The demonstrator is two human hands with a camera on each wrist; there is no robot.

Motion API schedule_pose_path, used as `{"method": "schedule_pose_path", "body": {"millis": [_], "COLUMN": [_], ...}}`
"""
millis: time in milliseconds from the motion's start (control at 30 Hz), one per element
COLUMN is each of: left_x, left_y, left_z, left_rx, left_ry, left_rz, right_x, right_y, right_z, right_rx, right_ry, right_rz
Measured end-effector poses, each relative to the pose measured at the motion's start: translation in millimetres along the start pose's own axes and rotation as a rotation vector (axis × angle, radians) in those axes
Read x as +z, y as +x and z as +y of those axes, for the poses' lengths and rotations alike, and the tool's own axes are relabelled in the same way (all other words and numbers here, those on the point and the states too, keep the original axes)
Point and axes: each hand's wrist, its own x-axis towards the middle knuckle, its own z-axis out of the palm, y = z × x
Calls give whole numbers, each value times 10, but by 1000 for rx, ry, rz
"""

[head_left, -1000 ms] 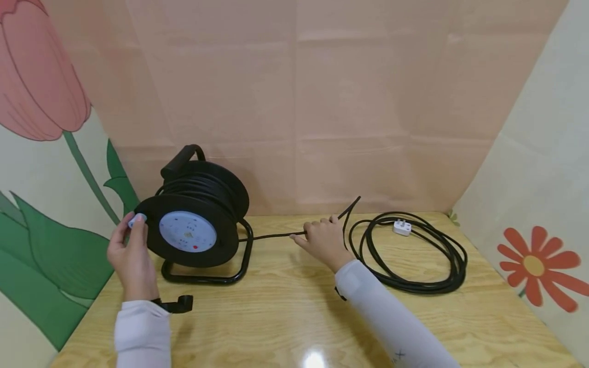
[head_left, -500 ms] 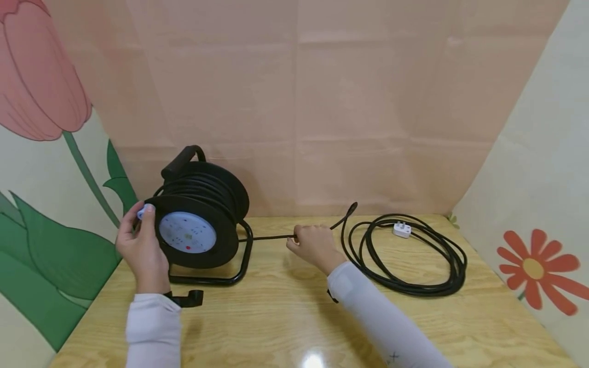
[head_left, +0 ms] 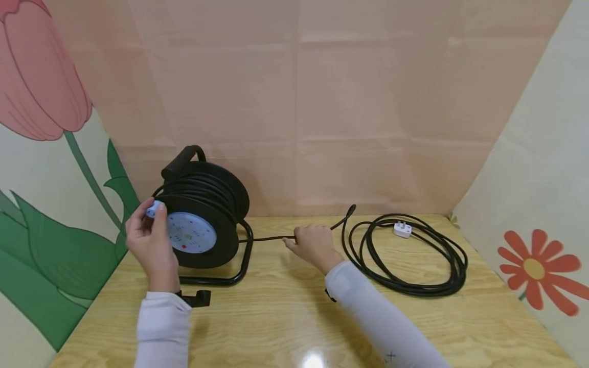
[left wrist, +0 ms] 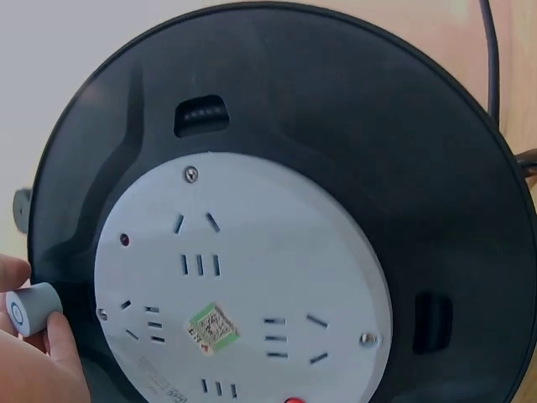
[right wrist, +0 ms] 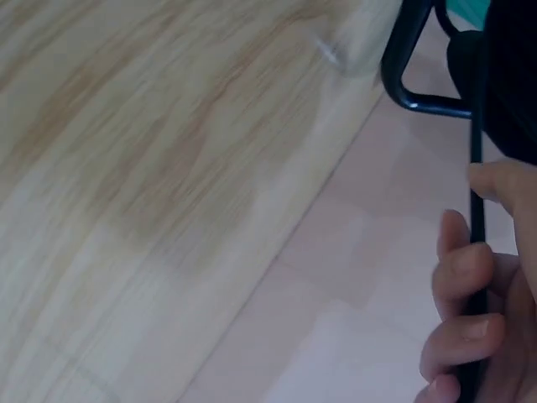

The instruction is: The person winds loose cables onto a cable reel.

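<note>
A black cable reel [head_left: 202, 220] stands at the left of the table, with a pale socket panel [left wrist: 243, 285] on its side. At the disc's upper left rim, my left hand [head_left: 154, 245] pinches the light blue crank knob [head_left: 155, 208] between thumb and fingers. The black cable [head_left: 267, 238] runs from the reel's lower right side to my right hand [head_left: 315, 247], whose fingers curl round it just above the table. Beyond that hand the cable makes a narrow raised bend, then reaches a loose coil [head_left: 455, 271] on the right.
A white plug [head_left: 402, 229] lies on the far part of the coil. The reel's tubular black stand [head_left: 216, 280] rests on the wooden table [head_left: 267, 317]. A pinkish backdrop rises along the far edge, with flower-printed sheets at both sides.
My left hand and the knob have moved right along the disc's upper rim, and the socket panel has turned slightly. My right hand has shifted a little left and down.
</note>
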Motion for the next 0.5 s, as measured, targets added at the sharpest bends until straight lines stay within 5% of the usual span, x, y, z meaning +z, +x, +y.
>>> {"method": "schedule_pose_path", "body": {"millis": [100, 367, 500], "left_x": [33, 157, 194], "left_y": [-39, -212, -308], "left_z": [-21, 80, 154], "left_rx": [41, 109, 152], "left_ry": [22, 136, 210], "left_rz": [-30, -140, -167], "right_x": [-1, 35, 39], "right_y": [8, 41, 53], "right_z": [-34, -14, -23], "right_rx": [-45, -77, -71], "right_ry": [35, -29, -9], "right_rz": [-9, 149, 123]}}
